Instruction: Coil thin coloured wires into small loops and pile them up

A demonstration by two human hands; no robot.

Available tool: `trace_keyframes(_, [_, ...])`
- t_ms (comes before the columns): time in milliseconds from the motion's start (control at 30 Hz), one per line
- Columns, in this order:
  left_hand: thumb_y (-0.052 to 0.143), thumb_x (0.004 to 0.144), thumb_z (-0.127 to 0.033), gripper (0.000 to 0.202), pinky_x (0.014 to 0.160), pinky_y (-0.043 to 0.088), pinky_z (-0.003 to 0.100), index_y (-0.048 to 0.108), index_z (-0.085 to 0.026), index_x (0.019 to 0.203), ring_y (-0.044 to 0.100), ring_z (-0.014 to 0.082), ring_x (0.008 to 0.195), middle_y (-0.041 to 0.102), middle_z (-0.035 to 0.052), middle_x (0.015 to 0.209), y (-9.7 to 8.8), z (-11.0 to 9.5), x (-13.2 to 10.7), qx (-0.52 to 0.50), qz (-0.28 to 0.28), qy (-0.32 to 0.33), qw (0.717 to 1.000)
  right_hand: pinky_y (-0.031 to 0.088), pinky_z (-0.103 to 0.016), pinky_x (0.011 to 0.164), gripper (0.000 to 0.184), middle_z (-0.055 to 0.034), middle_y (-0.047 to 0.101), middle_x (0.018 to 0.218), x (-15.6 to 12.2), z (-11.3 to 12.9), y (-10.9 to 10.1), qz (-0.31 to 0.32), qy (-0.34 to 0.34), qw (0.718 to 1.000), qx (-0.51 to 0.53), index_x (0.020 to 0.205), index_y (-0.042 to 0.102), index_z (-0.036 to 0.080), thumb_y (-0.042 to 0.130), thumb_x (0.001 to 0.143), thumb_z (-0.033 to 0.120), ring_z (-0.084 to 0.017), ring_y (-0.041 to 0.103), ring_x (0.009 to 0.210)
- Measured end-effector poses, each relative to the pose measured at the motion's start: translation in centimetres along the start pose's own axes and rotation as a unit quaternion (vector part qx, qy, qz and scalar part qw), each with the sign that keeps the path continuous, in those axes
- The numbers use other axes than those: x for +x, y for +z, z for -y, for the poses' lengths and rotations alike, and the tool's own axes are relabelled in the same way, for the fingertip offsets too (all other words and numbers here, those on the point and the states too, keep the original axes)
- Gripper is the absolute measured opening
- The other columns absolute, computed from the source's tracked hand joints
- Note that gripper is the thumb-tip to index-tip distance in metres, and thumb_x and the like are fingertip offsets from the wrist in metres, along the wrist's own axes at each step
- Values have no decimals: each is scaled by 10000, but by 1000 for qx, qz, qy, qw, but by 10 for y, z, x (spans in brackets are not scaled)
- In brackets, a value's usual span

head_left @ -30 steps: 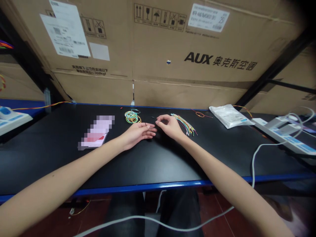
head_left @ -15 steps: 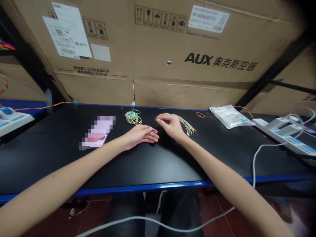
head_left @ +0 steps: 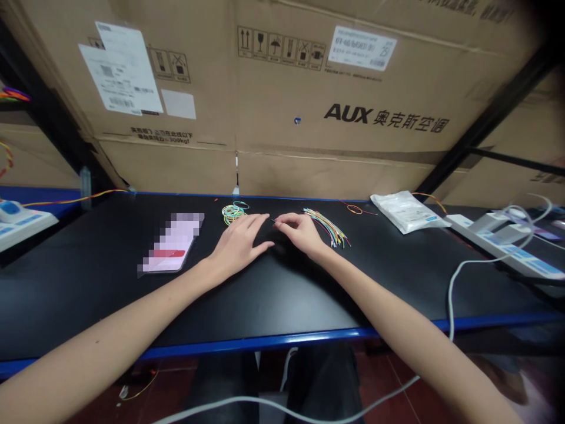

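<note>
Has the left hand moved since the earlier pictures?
Yes: the left hand has shifted left and forward, its spread fingers now closer to the coiled wires on the bench.

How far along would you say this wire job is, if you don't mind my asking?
Looks done: a small pile of coiled coloured wires lies just beyond the left hand. In hand: the right hand's fingertips appear to pinch a thin dark wire end. Left: a bundle of straight multicoloured wires lies beside the right hand, and it looks larger than the coiled pile, so much seems to remain.
</note>
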State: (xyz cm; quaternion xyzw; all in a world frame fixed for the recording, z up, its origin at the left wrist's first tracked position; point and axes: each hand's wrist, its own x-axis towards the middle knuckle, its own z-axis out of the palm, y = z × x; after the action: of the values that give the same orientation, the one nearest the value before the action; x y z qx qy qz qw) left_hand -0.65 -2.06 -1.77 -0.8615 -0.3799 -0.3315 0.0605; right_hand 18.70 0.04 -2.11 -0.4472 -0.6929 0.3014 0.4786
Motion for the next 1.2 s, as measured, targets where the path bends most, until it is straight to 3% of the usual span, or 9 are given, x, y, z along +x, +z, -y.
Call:
trace_keyframes(133, [669,821,-357,460,950,481,438,548,-168,1222,604,280,1066,657,119,1135,1,-4,0,27,0,10,1000,493,-311,836,138,-42,730,841,-1,2,4,27,19,998,60,778,705,164,609,778,262,-176,668,831])
trace_keyframes(267, [642,832,-372,403,966,462,422,587,-133,1152,581,279,1068,656,130,1111,-4,3,5,52,-17,-1,999,478,-315,843,179,-40,726,835,0,-1,3,38,0,999,9,782,700,169,560,834,267,-173,656,835])
trace_keyframes(433, [594,837,-395,430,1002,418,441,587,-105,1154,522,314,1146,619,162,1174,-8,39,17,100,-59,-113,987,470,-320,847,161,-70,698,957,-1,-6,0,56,-57,986,-143,851,702,169,549,859,215,-180,623,911])
trace_keyframes(600, [528,857,-389,470,1000,422,421,548,-78,1210,538,312,1154,602,181,1216,-3,66,20,105,-15,-197,975,438,-363,935,137,-100,670,997,-5,-12,2,98,-122,953,-258,913,693,150,578,849,189,-205,584,1001])
trace_keyframes(767, [502,861,-406,502,958,448,420,534,-78,1239,577,316,1121,615,183,1211,-1,67,20,128,39,-243,961,440,-380,947,175,-113,647,1047,-7,-14,3,113,-135,944,-279,993,670,151,577,866,228,-218,560,1058])
trace_keyframes(1200, [498,861,-466,514,944,447,455,557,-105,1222,544,335,1148,594,193,1233,0,68,22,136,58,-273,951,450,-406,950,230,-132,614,1100,-10,-10,-1,146,-158,931,-295,1068,643,150,571,868,239,-238,541,1102])
